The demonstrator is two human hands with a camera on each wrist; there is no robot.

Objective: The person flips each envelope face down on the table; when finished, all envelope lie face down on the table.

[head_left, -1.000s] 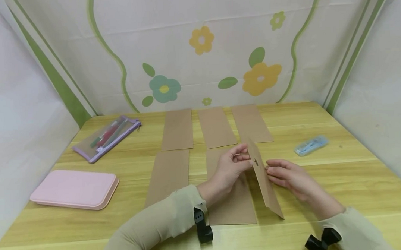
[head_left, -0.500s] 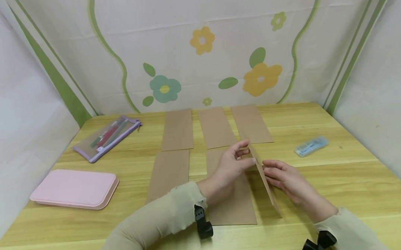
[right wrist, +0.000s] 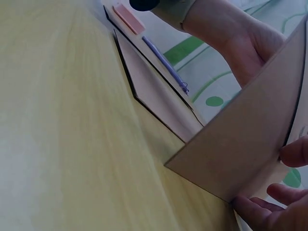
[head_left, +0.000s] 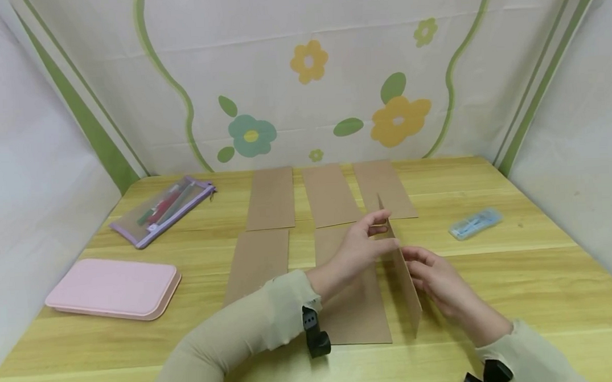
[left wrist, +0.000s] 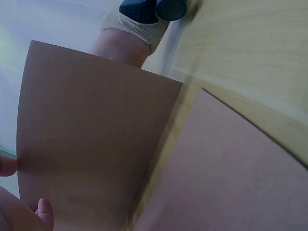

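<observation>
A stiff brown kraft-paper card (head_left: 406, 289) stands nearly upright on its edge in the head view, seen almost side-on. My left hand (head_left: 352, 254) pinches its far upper part, thumb on the near face. In the left wrist view the thumb shows against the broad plain face of the card (left wrist: 96, 125). My right hand (head_left: 448, 287) is on the card's other side, its fingers partly hidden behind it. The right wrist view shows its curled fingers at the card's edge and lower corner. Under my left forearm lies another brown card (head_left: 355, 320), flat.
Several matching brown cards lie in rows, including one at the back right (head_left: 385, 187) and one at the front left (head_left: 258, 264). A pink case (head_left: 114, 287) and a mesh pencil pouch (head_left: 163, 211) lie left; a small blue packet (head_left: 475, 223) lies right on the wooden table (head_left: 536, 295).
The upright card has turned from showing its marked face to nearly edge-on. My left hand has moved slightly right and my right hand slightly toward the left, around the card.
</observation>
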